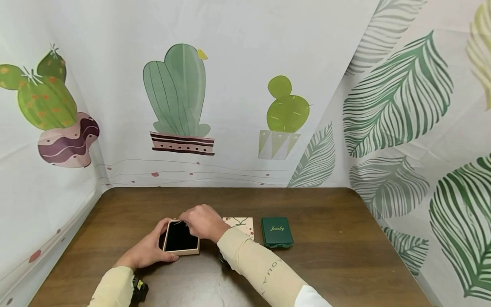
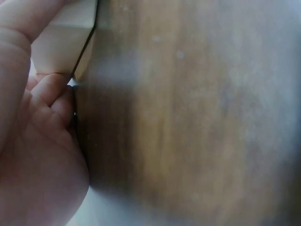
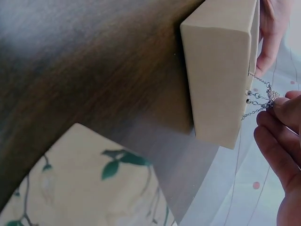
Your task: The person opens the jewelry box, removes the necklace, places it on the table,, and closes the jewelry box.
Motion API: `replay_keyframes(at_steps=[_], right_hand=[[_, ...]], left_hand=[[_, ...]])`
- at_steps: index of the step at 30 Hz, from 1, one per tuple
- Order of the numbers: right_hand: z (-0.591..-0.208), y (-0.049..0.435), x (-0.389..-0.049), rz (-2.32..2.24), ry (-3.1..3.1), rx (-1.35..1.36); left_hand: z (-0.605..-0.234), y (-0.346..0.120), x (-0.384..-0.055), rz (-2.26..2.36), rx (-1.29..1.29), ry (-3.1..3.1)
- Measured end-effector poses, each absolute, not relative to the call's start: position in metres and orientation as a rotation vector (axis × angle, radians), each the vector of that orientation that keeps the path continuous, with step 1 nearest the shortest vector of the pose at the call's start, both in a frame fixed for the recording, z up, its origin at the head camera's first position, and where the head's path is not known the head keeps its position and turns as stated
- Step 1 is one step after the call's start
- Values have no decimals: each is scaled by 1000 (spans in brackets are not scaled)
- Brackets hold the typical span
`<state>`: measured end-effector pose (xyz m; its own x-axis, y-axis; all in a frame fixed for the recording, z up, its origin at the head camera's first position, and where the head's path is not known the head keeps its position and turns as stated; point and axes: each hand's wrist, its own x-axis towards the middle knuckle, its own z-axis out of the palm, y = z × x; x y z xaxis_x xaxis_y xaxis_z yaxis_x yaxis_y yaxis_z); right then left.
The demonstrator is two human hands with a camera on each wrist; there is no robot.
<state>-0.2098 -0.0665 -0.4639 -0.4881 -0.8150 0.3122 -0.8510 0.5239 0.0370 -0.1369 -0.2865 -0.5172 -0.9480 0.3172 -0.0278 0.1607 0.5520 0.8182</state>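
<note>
A cream box base (image 1: 190, 252) with a black lining (image 1: 180, 237) lies on the table, its inside facing up. My left hand (image 1: 147, 250) grips the box from the left, thumb along the near edge and fingers toward the far side. In the left wrist view, that hand (image 2: 42, 150) is against the box's pale wall (image 2: 66, 44). Over the box's far edge, my right hand (image 1: 203, 222) pinches a silver chain with an ornate metal piece (image 3: 272, 97) between thumb and finger. Chain strands run from it into the box; whether it is a necklace or bracelet is unclear.
The floral cream lid (image 1: 245, 225) lies right of the box, partly hidden by my right forearm. Farther right sits a green box (image 1: 277, 232) marked "Jewelry". The brown wooden table (image 1: 337, 256) ends at a fabric backdrop printed with cacti and leaves.
</note>
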Motion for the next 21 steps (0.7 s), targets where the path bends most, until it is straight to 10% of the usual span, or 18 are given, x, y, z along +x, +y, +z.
replay_keyframes(at_steps=[21], right_hand=[[-451,-64,-205,227,-2480,1406]], left_hand=[[-514,-285,-136,1210,338,2713]])
